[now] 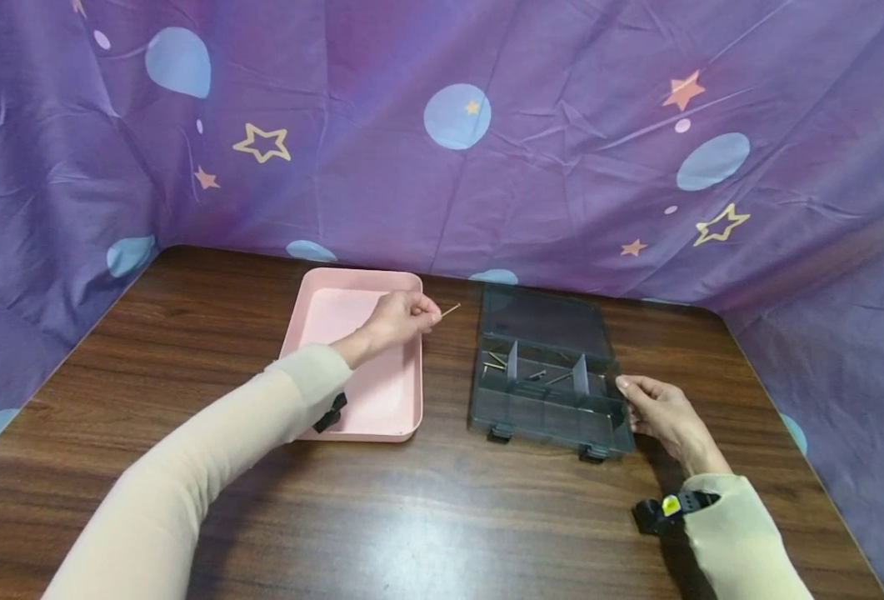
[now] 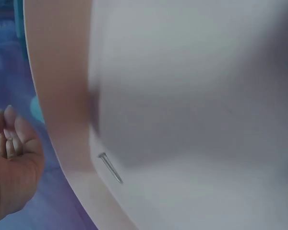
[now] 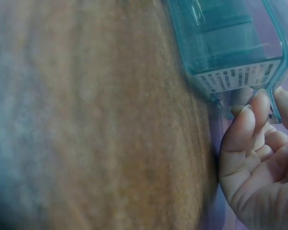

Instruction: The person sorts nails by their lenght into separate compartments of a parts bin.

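Over the right rim of a pink tray [image 1: 382, 417], my left hand [image 1: 400, 318] pinches a thin nail [image 1: 451, 309] that points up and to the right. In the left wrist view, that hand [image 2: 19, 167] shows at the left edge, and another nail [image 2: 110, 167] lies in a corner of the tray. On the right stands a see-through dark compartment box [image 1: 546, 408], its lid [image 1: 542, 321] laid back. Several nails [image 1: 495, 362] lie in its compartments. My right hand [image 1: 662, 414] grips the box's right side, with thumb and fingers at its edge in the right wrist view.
The brown wooden table [image 1: 412, 533] holds the tray and box side by side, with a gap between them. A purple curtain [image 1: 382, 192] with stars hangs behind and at both sides. Two latches [image 1: 593, 452] stick out from the box's front.
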A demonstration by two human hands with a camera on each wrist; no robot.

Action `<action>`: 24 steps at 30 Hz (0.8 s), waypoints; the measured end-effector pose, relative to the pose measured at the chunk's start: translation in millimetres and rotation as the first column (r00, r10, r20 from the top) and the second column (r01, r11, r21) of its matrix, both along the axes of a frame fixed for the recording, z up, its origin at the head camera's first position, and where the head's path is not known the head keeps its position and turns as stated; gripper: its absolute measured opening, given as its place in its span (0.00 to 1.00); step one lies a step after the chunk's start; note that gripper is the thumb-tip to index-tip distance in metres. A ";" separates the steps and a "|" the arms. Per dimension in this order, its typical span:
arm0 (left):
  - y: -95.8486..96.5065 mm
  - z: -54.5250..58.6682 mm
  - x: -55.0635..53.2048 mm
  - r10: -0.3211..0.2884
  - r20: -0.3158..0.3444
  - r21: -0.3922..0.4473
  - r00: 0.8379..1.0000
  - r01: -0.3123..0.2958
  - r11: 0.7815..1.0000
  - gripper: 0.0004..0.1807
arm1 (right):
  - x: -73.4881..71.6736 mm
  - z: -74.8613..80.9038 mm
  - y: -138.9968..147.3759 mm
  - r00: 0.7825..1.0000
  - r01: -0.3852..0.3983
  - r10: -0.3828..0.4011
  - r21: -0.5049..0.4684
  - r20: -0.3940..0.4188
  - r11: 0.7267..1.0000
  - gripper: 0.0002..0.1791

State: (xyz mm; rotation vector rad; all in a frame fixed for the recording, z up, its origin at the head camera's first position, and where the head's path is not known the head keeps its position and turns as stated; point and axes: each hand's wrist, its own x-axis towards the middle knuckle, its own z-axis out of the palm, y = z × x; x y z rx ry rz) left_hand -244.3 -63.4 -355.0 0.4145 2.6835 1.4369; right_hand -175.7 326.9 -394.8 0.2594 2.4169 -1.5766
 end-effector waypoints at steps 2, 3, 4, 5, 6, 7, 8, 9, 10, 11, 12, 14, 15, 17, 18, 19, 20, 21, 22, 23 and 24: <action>5.0 1.2 1.2 -0.028 -0.005 -0.018 1.000 0.027 0.999 0.07 | -0.1 0.3 -0.1 1.000 -0.001 0.001 0.003 0.000 1.000 0.28; 7.5 1.7 1.9 -0.042 0.001 -0.025 0.999 0.042 0.999 0.07 | -0.1 0.5 -0.2 1.000 -0.002 0.002 0.005 -0.001 1.000 0.28; 10.1 2.0 2.6 -0.056 0.005 -0.037 0.998 0.056 0.998 0.07 | -0.1 0.6 -0.1 1.000 -0.003 0.003 0.007 -0.002 1.000 0.28; 12.5 2.2 3.4 -0.070 0.007 -0.051 0.997 0.071 0.996 0.07 | -0.1 0.7 -0.1 1.000 -0.003 0.003 0.006 -0.004 1.000 0.27; 15.0 2.3 4.1 -0.084 0.007 -0.062 0.996 0.085 0.995 0.07 | 0.0 0.7 -0.1 1.000 -0.003 0.003 0.004 -0.005 1.000 0.26; 17.3 2.3 4.8 -0.098 0.008 -0.072 0.995 0.098 0.993 0.07 | 0.1 0.7 0.0 1.000 -0.001 0.001 -0.001 -0.005 1.000 0.25; 19.6 2.4 5.6 -0.108 0.011 -0.078 0.994 0.108 0.991 0.06 | 0.2 0.6 0.0 1.000 0.001 -0.001 -0.005 -0.006 1.000 0.24; 21.8 2.3 6.4 -0.120 0.010 -0.082 0.993 0.120 0.989 0.06 | 0.4 0.6 0.0 1.000 0.001 -0.001 -0.007 -0.008 1.000 0.23; 23.9 2.3 7.1 -0.128 0.012 -0.084 0.992 0.129 0.988 0.06 | 0.6 0.5 0.0 1.000 0.002 -0.003 -0.009 -0.008 1.000 0.22; 26.0 2.4 7.6 -0.134 0.013 -0.084 0.991 0.135 0.987 0.06 | 0.7 0.3 0.0 1.000 0.004 -0.004 -0.009 -0.010 1.000 0.22; 28.0 2.4 8.1 -0.140 0.016 -0.086 0.990 0.141 0.986 0.06 | 0.9 0.2 0.1 1.000 0.005 -0.005 -0.009 -0.011 1.000 0.22; 31.7 2.3 9.0 -0.156 0.022 -0.090 0.987 0.158 0.983 0.06 | 1.1 -0.1 0.2 1.000 0.005 -0.006 -0.005 -0.015 1.000 0.23; 33.4 2.4 9.5 -0.163 0.023 -0.096 0.986 0.165 0.982 0.06 | 1.2 -0.2 0.3 1.000 0.005 -0.005 -0.005 -0.015 1.000 0.23; 36.9 2.2 10.4 -0.175 0.021 -0.111 0.984 0.176 0.978 0.06 | 1.4 -0.6 0.5 1.000 0.006 -0.006 -0.010 -0.017 1.000 0.23; 38.7 1.9 10.8 -0.180 0.019 -0.118 0.984 0.181 0.976 0.06 | 1.4 -0.8 0.6 1.000 0.005 -0.005 -0.014 -0.016 1.000 0.22; 40.6 1.7 11.1 -0.183 0.019 -0.123 0.983 0.184 0.975 0.06 | 1.5 -0.9 0.6 1.000 0.004 -0.004 -0.016 -0.015 1.000 0.22; 42.4 1.5 11.5 -0.182 0.019 -0.129 0.983 0.183 0.975 0.06 | 1.5 -0.9 0.7 1.000 0.003 -0.003 -0.019 -0.015 1.000 0.22; 44.2 1.4 11.9 -0.182 0.022 -0.134 0.983 0.183 0.974 0.06 | 1.5 -0.8 0.8 1.000 0.002 -0.002 -0.020 -0.014 1.000 0.23; 46.1 1.2 12.1 -0.181 0.024 -0.140 0.983 0.183 0.973 0.06 | 1.5 -0.8 0.8 1.000 0.002 -0.002 -0.021 -0.015 1.000 0.23; 48.0 1.1 12.2 -0.178 0.029 -0.143 0.984 0.180 0.973 0.06 | 1.5 -0.7 0.9 1.000 0.001 -0.001 -0.021 -0.015 1.000 0.24; 49.7 1.1 12.5 -0.178 0.027 -0.150 0.984 0.180 0.972 0.05 | 1.5 -0.6 0.9 1.000 0.001 -0.001 -0.021 -0.015 1.000 0.24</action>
